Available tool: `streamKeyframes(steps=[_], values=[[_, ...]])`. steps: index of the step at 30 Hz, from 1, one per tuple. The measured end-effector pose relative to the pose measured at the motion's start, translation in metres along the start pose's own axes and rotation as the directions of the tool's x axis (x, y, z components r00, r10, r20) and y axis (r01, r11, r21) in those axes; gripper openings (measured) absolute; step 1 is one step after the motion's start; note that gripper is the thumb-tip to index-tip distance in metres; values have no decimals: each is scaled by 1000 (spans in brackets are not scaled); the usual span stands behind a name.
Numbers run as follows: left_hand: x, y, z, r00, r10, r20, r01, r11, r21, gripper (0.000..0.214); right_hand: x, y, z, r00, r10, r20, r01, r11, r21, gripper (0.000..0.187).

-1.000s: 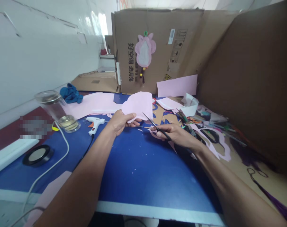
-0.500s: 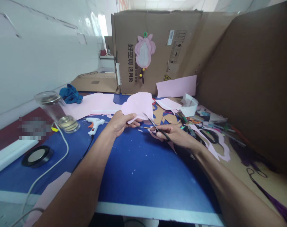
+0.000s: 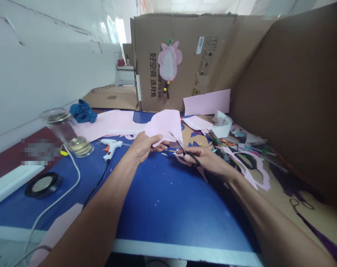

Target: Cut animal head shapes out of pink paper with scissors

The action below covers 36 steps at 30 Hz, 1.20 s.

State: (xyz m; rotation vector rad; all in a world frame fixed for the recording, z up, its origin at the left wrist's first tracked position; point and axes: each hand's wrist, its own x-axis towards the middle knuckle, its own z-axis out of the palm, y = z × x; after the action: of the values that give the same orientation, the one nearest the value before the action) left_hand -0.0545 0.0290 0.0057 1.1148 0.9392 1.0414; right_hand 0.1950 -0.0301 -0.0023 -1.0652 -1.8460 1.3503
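Observation:
A pink sheet of paper (image 3: 165, 124), rounded along its left side, is raised above the blue table. My left hand (image 3: 147, 145) pinches its lower left edge, thumb on top and fingers underneath. In my right hand (image 3: 203, 158) is a pair of scissors (image 3: 178, 141) with dark handles. Its blades point up and left across the lower right part of the paper. Whether the blades are parted is too small to tell. Pink paper offcuts (image 3: 182, 158) lie beneath and beside the right hand.
On the left are a glue gun (image 3: 112, 146), a glass cup (image 3: 70, 133), a tape roll (image 3: 43, 184) and a blue cloth (image 3: 83, 111). Cardboard (image 3: 221, 55) stands behind with a pink paper ornament (image 3: 169, 61). Scraps and tools clutter the right, with another pair of scissors (image 3: 294, 203).
My left hand and the pink paper have shifted slightly to the right. My right hand and the scissors are almost where they were.

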Motion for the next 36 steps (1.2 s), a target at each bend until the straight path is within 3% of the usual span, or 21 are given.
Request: streamKeyframes(steps=[11, 21, 27, 32, 36], values=[[2, -2, 3, 1000, -2, -21, 1, 999, -34, 12, 1, 1, -1, 1000, -31, -1, 31, 998, -51, 54], [1, -3, 0, 999, -39, 14, 39, 999, -35, 23, 1, 1, -7, 999, -30, 15, 32, 992, -123, 52], [-1, 4, -11, 993, -90, 76, 93, 995, -38, 33, -3, 2, -14, 999, 4, 53, 4, 987, -160, 54], [2, 10, -26, 999, -53, 8, 54, 998, -37, 35, -5, 2, -18, 993, 33, 109, -14, 985, -172, 52], [8, 8, -33, 997, -81, 18, 82, 994, -74, 28, -6, 0, -19, 982, 91, 166, -64, 985, -160, 52]])
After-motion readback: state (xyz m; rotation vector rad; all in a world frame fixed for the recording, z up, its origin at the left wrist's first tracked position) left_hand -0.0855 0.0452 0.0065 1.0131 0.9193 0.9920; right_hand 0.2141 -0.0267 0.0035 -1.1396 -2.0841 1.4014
